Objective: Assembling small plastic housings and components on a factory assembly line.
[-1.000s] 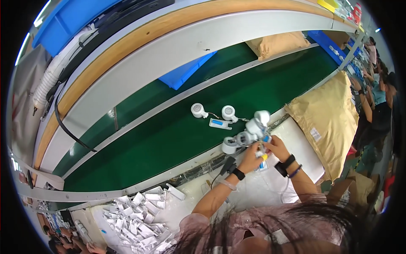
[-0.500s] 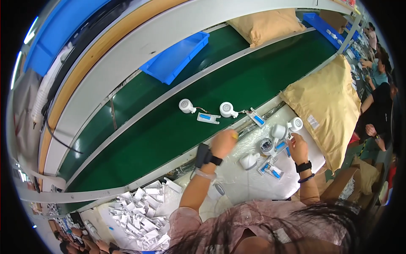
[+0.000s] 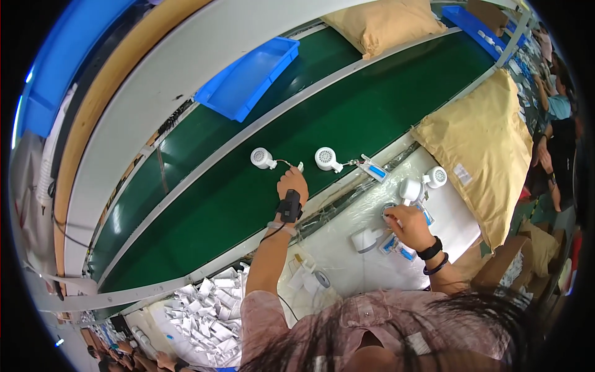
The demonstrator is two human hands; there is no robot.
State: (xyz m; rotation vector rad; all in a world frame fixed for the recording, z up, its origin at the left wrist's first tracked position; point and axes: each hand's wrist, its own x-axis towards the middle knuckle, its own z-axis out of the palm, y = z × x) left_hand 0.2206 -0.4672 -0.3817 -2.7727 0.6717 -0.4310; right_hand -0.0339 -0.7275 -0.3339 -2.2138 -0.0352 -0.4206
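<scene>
My left hand (image 3: 292,187) reaches over the green belt, its fingers closed on a white handle shell (image 3: 301,167) that they mostly hide. A wire joins that shell to a small white fan head (image 3: 261,158) lying beside it. To the right lies a second fan head (image 3: 325,159), wired to a handle shell with a blue battery (image 3: 374,170). Over the white work surface, my right hand (image 3: 410,227) has its fingers curled and pinched on a round fan head (image 3: 388,208), mostly covered. Around it lie more fan heads (image 3: 368,240) (image 3: 411,190) and blue-battery handle shells (image 3: 396,247).
A heap of white plastic shells (image 3: 207,316) lies left of my body. Beyond the belt (image 3: 204,214) sits a blue tray (image 3: 248,80). A large tan sack (image 3: 477,155) stands at right, another (image 3: 387,28) at the far side. Co-workers (image 3: 551,149) are at the right.
My left hand has moved left and forward onto the belt and covers the first fan's handle shell. My right hand has shifted left and nearer, from the battery shells onto the round fan head.
</scene>
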